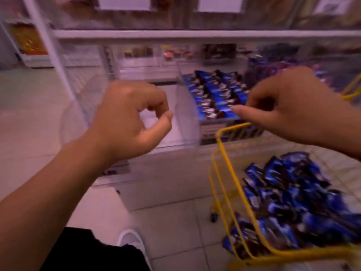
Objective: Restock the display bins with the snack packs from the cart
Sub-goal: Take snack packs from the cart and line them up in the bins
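Both my hands, left (132,114) and right (283,108), are empty, loosely curled; the snack packs (297,202) look light and slippery, so I grip their middles.

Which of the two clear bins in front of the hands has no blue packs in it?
The left bin, behind the left hand; the right bin holds blue packs.

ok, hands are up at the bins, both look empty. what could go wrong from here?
1. The clear bin under the left hand looks empty; its transparent walls are hard to see, so a hand could knock them.
2. The neighbouring bin already looks full of blue packs; more may spill over its front.
3. The yellow cart stands close under the right hand, on wheels; a bump could roll it away.
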`<state>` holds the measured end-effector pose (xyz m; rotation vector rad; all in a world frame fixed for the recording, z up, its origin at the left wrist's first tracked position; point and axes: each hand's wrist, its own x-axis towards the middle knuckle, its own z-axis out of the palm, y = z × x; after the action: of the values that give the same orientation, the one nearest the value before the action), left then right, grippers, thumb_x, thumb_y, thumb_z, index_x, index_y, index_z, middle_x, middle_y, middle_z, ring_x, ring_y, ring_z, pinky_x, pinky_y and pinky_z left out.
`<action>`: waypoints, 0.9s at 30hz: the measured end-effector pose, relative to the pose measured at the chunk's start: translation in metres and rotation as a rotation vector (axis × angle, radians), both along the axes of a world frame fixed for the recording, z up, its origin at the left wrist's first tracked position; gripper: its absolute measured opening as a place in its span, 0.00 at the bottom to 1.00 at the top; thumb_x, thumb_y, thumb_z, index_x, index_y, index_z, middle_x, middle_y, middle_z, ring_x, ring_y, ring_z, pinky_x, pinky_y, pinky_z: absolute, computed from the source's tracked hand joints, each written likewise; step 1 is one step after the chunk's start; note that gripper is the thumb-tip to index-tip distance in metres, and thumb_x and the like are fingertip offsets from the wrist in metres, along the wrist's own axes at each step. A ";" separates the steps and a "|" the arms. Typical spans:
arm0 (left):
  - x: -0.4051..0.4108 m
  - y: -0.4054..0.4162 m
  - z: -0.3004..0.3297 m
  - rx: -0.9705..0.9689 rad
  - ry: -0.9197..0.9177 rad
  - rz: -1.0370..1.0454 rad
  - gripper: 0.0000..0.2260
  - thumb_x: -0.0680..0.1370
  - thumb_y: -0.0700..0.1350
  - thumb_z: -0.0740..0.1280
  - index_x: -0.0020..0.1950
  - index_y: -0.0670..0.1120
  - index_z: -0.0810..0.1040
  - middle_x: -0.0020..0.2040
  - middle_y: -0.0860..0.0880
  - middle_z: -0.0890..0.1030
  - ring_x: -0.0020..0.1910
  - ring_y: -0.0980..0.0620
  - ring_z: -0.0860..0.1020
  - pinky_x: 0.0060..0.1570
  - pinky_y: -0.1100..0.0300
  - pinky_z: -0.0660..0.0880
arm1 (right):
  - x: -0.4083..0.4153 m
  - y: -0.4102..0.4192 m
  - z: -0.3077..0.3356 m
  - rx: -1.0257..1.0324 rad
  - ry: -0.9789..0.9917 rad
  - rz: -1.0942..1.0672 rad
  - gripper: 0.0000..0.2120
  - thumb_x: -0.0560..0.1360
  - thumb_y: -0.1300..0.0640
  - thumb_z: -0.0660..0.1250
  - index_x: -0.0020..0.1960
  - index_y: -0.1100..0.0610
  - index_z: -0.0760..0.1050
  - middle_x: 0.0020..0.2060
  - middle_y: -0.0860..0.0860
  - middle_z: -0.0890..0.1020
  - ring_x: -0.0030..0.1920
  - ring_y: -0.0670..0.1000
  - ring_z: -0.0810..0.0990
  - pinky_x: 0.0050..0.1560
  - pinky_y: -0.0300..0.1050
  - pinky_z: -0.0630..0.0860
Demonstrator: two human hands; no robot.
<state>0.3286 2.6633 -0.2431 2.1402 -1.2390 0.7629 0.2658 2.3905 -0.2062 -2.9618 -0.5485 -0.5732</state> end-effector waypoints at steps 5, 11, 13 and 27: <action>-0.027 -0.156 -0.009 0.661 0.079 -0.196 0.14 0.71 0.60 0.65 0.40 0.50 0.79 0.36 0.52 0.81 0.37 0.49 0.79 0.36 0.56 0.76 | -0.024 -0.113 -0.057 -0.406 1.112 -0.270 0.22 0.71 0.43 0.75 0.61 0.50 0.78 0.52 0.47 0.82 0.53 0.49 0.81 0.54 0.45 0.77; -0.052 -0.284 -0.094 1.788 0.495 -0.003 0.36 0.71 0.70 0.67 0.72 0.50 0.71 0.66 0.51 0.75 0.36 0.54 0.72 0.44 0.60 0.72 | -0.006 -0.143 -0.152 -0.436 1.381 -0.360 0.60 0.59 0.33 0.80 0.80 0.43 0.49 0.80 0.47 0.53 0.75 0.58 0.65 0.68 0.58 0.73; -0.059 -0.286 -0.119 1.936 0.626 0.049 0.38 0.74 0.68 0.64 0.77 0.47 0.64 0.72 0.48 0.69 0.42 0.49 0.75 0.48 0.58 0.69 | -0.005 -0.143 -0.167 -0.464 1.422 -0.375 0.65 0.57 0.31 0.79 0.80 0.39 0.41 0.81 0.49 0.49 0.75 0.60 0.65 0.64 0.57 0.76; -0.038 -0.283 -0.163 1.917 0.924 0.085 0.22 0.82 0.47 0.64 0.72 0.36 0.69 0.70 0.41 0.75 0.58 0.50 0.75 0.51 0.60 0.71 | -0.016 -0.130 -0.190 -0.834 1.367 0.054 0.31 0.75 0.42 0.71 0.74 0.54 0.70 0.73 0.54 0.68 0.69 0.59 0.72 0.67 0.49 0.71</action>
<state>0.2911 2.3801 -0.4059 2.9238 -1.2710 -2.0893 0.2502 2.2610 -0.3961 -2.9266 -0.7150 1.9450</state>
